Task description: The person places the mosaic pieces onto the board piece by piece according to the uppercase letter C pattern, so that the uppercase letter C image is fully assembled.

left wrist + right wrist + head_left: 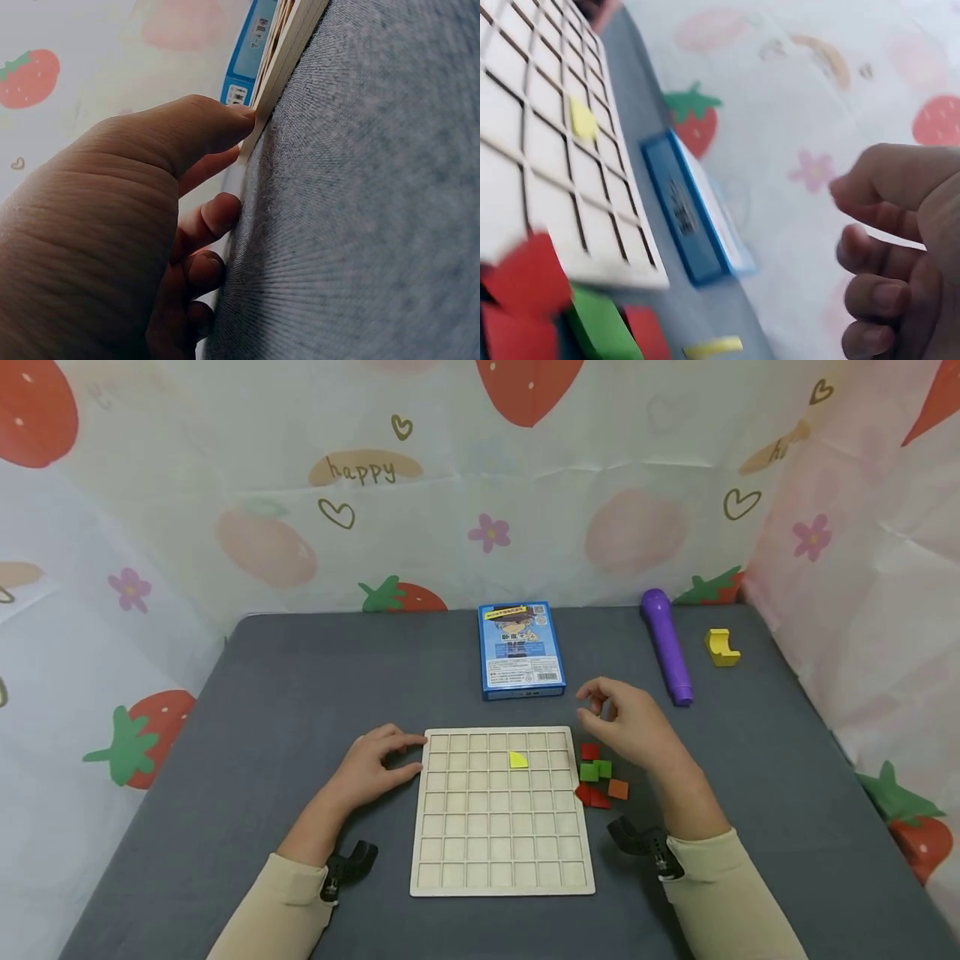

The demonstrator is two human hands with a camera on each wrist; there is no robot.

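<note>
A pale wooden grid board (pixel 501 894) lies flat on the table. My left hand (pixel 375 766) touches its upper left edge with thumb and index finger, the other fingers loosely bent. One yellow quarter-round piece (pixel 518 761) sits in a cell of the upper part. My right hand (pixel 628 720) hovers past the board's upper right corner, fingers loosely curled, with nothing visible between them. On the table under it lies a small yellow piece (pixel 712 347). Red pieces (pixel 590 752), green pieces (pixel 589 772) and an orange square (pixel 618 789) lie along the board's right edge.
A blue box (pixel 522 652) lies behind the board. To its right are a purple stick with a rounded head (pixel 666 647) and a yellow block with a curved notch (pixel 722 647). The dark grey table (pixel 337 668) meets a strawberry-patterned curtain (pixel 465 527) at the back.
</note>
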